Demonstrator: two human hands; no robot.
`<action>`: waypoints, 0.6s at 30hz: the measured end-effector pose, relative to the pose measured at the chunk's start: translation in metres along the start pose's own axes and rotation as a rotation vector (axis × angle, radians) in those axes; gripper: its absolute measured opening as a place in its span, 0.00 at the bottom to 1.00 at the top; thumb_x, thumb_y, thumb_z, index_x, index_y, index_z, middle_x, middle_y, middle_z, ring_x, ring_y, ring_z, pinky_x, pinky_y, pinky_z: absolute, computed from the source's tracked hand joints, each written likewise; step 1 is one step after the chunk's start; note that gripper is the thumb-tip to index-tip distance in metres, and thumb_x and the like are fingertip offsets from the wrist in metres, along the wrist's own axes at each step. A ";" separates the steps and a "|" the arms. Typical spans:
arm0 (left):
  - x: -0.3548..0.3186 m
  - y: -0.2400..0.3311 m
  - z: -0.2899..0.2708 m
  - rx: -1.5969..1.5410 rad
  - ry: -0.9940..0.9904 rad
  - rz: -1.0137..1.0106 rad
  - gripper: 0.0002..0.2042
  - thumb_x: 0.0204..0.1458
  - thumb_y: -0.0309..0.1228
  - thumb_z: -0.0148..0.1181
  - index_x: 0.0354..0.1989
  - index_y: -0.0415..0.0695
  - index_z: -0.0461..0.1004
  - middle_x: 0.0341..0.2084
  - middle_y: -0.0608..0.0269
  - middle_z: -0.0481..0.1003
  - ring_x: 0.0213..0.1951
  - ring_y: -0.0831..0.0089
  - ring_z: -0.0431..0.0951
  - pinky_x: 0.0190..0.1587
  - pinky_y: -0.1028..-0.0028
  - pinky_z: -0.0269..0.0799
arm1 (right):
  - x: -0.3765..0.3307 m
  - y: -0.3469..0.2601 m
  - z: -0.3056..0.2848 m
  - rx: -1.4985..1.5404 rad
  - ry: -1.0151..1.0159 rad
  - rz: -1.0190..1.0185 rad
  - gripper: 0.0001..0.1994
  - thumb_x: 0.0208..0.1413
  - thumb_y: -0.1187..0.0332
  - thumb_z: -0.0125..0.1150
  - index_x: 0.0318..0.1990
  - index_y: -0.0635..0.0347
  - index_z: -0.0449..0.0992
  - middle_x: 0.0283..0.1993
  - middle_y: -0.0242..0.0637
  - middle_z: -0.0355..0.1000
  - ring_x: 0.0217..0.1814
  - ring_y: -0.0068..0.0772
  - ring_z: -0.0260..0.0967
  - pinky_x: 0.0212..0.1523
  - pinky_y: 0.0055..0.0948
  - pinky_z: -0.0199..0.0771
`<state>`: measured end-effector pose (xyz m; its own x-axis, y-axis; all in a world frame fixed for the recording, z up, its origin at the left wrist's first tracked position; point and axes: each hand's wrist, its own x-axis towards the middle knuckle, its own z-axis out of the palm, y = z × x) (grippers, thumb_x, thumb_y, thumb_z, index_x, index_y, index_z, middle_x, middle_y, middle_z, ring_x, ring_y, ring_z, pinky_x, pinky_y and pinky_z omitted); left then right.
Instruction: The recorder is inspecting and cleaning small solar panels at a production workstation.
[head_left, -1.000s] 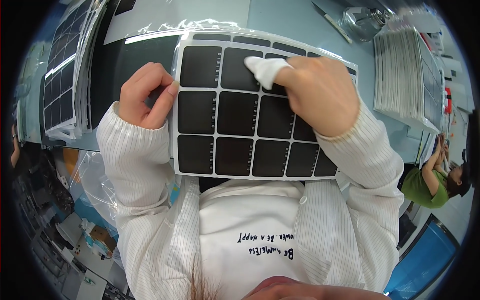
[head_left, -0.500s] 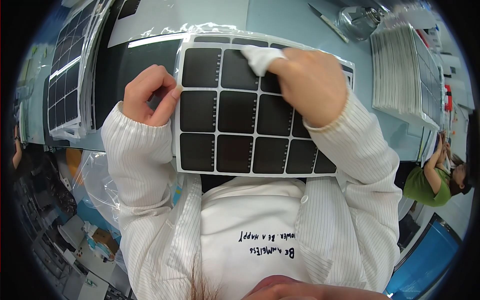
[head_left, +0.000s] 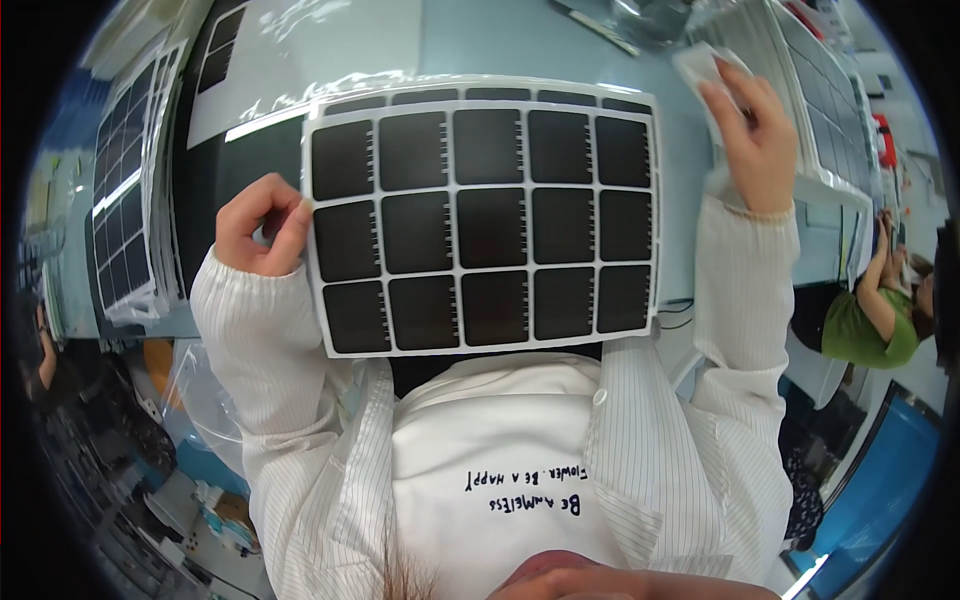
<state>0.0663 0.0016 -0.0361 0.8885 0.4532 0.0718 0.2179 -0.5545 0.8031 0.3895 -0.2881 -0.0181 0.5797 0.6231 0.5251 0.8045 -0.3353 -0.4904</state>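
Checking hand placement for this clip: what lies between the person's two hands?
In the head view, the white sheet of black square panels spans the stretch between them: the left hand pinches its left edge, while the right hand, holding a white cloth, is beyond its upper right corner.

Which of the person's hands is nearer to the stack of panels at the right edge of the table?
Right. The right hand, holding a white wipe, is beside the stack of panels; the left hand grips the gridded sheet across the table.

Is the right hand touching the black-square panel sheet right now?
Apart. The head view shows the right hand up by the table's far right, holding a white cloth, with bare table between it and the panel sheet. Left hand pinches the sheet's left edge.
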 end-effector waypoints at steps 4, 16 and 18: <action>0.000 -0.004 0.001 -0.011 0.018 -0.049 0.08 0.46 0.22 0.56 0.20 0.38 0.65 0.14 0.70 0.62 0.19 0.84 0.59 0.23 0.82 0.55 | -0.003 -0.010 0.009 -0.278 0.034 -0.071 0.15 0.46 0.71 0.64 0.43 0.62 0.75 0.45 0.44 0.69 0.37 0.29 0.70 0.39 0.20 0.67; 0.002 0.006 -0.016 0.020 -0.019 -0.071 0.07 0.49 0.21 0.53 0.21 0.38 0.65 0.17 0.72 0.63 0.21 0.85 0.60 0.24 0.84 0.54 | -0.065 -0.054 -0.018 0.290 -0.326 0.455 0.11 0.46 0.76 0.62 0.39 0.66 0.73 0.25 0.28 0.65 0.23 0.13 0.59 0.25 0.13 0.60; 0.000 0.009 -0.020 -0.076 -0.048 -0.110 0.07 0.50 0.22 0.53 0.22 0.39 0.65 0.17 0.72 0.63 0.21 0.85 0.60 0.25 0.84 0.54 | -0.070 -0.056 -0.019 0.324 -0.350 0.500 0.13 0.46 0.77 0.62 0.41 0.67 0.71 0.25 0.27 0.64 0.23 0.12 0.58 0.25 0.12 0.59</action>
<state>0.0602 0.0103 -0.0169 0.8794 0.4738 -0.0462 0.2860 -0.4481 0.8470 0.3067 -0.3265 -0.0140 0.7512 0.6584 -0.0474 0.3401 -0.4477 -0.8270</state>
